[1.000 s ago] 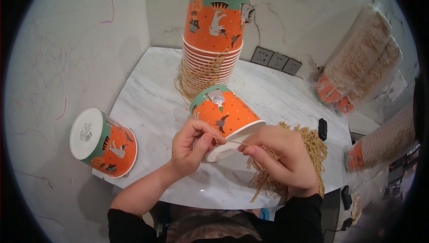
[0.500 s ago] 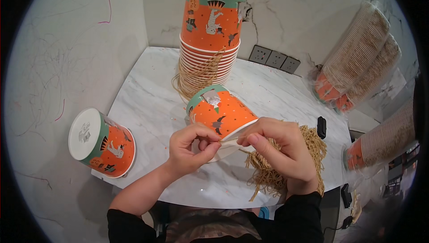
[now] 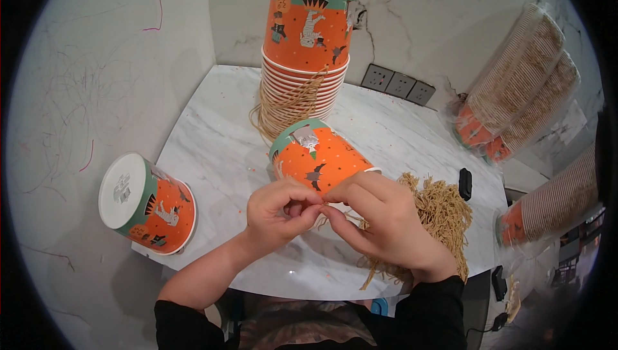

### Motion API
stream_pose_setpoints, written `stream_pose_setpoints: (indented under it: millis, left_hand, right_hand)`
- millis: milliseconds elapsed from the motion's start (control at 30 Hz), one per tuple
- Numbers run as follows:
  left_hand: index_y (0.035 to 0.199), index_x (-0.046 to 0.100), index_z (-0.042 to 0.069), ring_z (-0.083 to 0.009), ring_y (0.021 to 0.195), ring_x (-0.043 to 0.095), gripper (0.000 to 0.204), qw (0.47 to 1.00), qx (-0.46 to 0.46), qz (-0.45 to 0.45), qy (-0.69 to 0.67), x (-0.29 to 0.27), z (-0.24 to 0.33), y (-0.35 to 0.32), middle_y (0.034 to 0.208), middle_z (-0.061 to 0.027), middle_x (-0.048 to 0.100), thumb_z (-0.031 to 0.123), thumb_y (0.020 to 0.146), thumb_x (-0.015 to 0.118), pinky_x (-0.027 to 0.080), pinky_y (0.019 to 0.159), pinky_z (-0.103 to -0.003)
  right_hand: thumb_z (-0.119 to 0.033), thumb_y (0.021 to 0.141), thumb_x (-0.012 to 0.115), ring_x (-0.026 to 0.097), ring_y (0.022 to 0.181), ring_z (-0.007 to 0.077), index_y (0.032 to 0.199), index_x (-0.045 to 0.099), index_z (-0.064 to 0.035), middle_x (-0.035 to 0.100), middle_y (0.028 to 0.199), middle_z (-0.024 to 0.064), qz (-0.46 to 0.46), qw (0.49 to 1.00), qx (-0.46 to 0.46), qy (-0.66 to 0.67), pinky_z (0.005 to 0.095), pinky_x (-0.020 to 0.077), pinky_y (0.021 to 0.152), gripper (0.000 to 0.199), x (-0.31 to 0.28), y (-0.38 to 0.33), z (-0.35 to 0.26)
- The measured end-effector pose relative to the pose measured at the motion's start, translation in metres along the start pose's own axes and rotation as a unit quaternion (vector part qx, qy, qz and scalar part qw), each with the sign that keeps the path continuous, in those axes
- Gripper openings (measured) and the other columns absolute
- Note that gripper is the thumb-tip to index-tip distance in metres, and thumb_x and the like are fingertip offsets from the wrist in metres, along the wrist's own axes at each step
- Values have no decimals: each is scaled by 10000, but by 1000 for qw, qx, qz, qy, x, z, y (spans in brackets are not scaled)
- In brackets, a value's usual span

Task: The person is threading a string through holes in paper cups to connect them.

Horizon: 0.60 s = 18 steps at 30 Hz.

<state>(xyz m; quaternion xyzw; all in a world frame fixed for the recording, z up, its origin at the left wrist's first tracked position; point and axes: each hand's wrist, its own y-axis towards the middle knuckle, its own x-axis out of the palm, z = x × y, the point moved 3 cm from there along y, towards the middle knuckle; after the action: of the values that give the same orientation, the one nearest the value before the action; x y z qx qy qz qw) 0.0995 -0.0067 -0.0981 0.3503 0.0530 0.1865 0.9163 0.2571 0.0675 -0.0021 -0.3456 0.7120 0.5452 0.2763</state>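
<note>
An orange paper bucket (image 3: 325, 157) with a green base band lies tilted on its side, its open rim toward me and partly behind my fingers. My left hand (image 3: 280, 213) is closed in a pinch on a thin tan cord (image 3: 322, 222) at the rim. Thumb and forefinger of my right hand (image 3: 381, 218) pinch the cord too, and the fingertips of both hands meet. Whether the cord is knotted there is too small to tell. Beside my right hand lies a tangled heap of tan cords (image 3: 444, 211).
Behind the bucket rises a tall stack of nested, upside-down buckets (image 3: 306, 35), with loose cord loops (image 3: 283, 102) draped on it. Another upturned bucket (image 3: 170, 218) stands at the table's left edge. Bagged bucket stacks (image 3: 515, 80) are at right, near a small black object (image 3: 465, 184).
My right hand has moved left to meet my left fingertips; the cord stretched between them has shortened. The bucket stays in nearly the same place.
</note>
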Motion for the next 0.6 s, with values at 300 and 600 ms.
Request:
stream_pose_setpoints:
  millis: [300, 600]
  left_hand:
    - [883, 653, 50, -86, 569, 478, 226, 997, 57, -5, 57, 0, 5, 1, 775, -19, 621, -80, 720, 739, 385, 520, -240]
    - [896, 603, 43, -84, 580, 477, 187, 996, 65, -19, 60, 0, 5, 2, 809, -20, 607, -68, 765, 679, 394, 527, -234]
  right_hand:
    - [-117, 754, 735, 584, 704, 228, 962, 641, -41, 542, 814, 67, -10, 990, -107, -92, 351, 482, 598, 241, 11, 2, -3]
    - [-9, 724, 773, 631, 730, 263, 971, 631, -52, 620, 861, 70, -17, 996, -78, -50, 357, 519, 623, 288, 13, 5, -3]
